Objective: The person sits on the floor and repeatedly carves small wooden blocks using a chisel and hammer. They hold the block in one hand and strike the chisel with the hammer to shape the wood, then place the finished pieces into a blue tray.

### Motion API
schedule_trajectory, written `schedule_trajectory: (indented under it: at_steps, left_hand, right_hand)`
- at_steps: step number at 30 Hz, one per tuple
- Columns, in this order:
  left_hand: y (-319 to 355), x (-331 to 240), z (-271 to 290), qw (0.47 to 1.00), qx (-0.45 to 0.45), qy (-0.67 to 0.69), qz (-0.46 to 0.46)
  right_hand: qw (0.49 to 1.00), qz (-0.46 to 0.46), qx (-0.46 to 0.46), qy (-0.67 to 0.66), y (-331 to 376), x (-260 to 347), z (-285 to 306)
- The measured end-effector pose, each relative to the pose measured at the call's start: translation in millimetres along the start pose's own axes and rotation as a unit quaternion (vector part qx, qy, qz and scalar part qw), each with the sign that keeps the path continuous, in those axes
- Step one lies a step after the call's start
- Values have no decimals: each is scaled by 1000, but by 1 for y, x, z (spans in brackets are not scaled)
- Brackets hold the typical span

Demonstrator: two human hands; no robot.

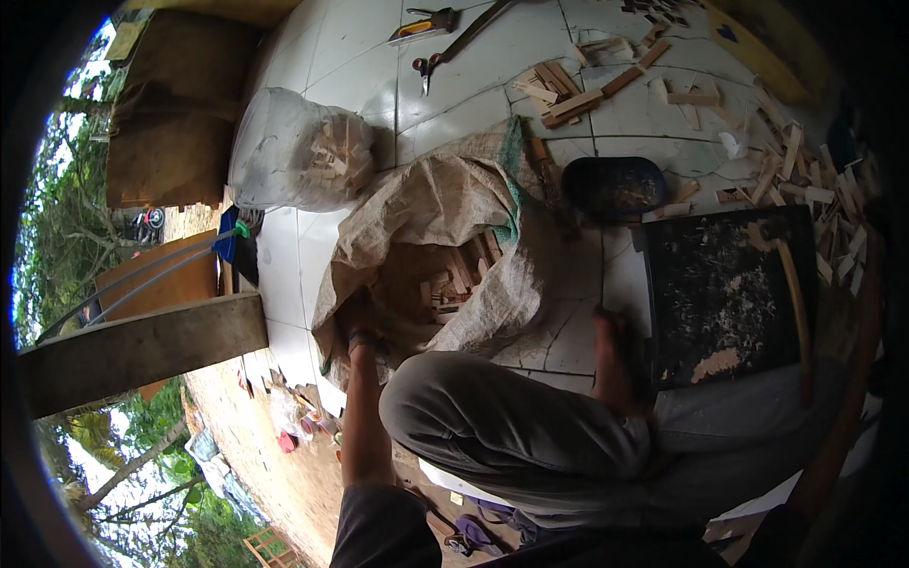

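My left hand (358, 314) reaches into the mouth of a beige woven sack (426, 204), at its near left side. Shadow hides its fingers, so I cannot make out what they hold. Inside the sack lie several small wooden pieces (459, 273). At the far right edge, my right arm (866, 355) stretches forward beside a heap of wood offcuts (795, 175). My right hand (881, 232) is dark there and its fingers do not show. A hammer (795, 308) lies along the right side of a scuffed black board (705, 303).
A clear plastic bag (294, 156) of wood pieces stands behind the sack. Scissors (428, 68) and a stapler (423, 26) lie on the white tiles (331, 57). A dark oval tray (614, 186) sits beyond the board. A concrete post (142, 350) rises at left.
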State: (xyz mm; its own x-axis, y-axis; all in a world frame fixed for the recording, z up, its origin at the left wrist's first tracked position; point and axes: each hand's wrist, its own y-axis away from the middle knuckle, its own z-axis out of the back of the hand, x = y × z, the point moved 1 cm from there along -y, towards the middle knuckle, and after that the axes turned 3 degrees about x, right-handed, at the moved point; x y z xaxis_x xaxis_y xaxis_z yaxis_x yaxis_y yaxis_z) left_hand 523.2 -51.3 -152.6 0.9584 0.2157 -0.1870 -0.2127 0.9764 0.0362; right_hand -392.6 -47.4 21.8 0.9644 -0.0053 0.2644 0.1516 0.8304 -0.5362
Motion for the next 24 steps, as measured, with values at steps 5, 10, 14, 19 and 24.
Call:
schedule_trajectory:
  at_steps: [5,10,14,19,24]
  left_hand:
    - [-6,18,-14,997,75,-28,1]
    - [-14,26,-1,985,167,-27,30]
    - [-25,23,10,980,196,-27,33]
    - [-25,19,9,979,199,-35,16]
    - [-18,13,-1,981,186,-45,-19]
  right_hand:
    - [1000,-7,-3,-11,1,2,-1]
    - [999,-31,16,17,4,-20,-1]
    - [998,-33,32,36,15,-49,-9]
    - [997,-46,46,51,24,-80,-20]
    - [998,-46,46,6,27,-83,-23]
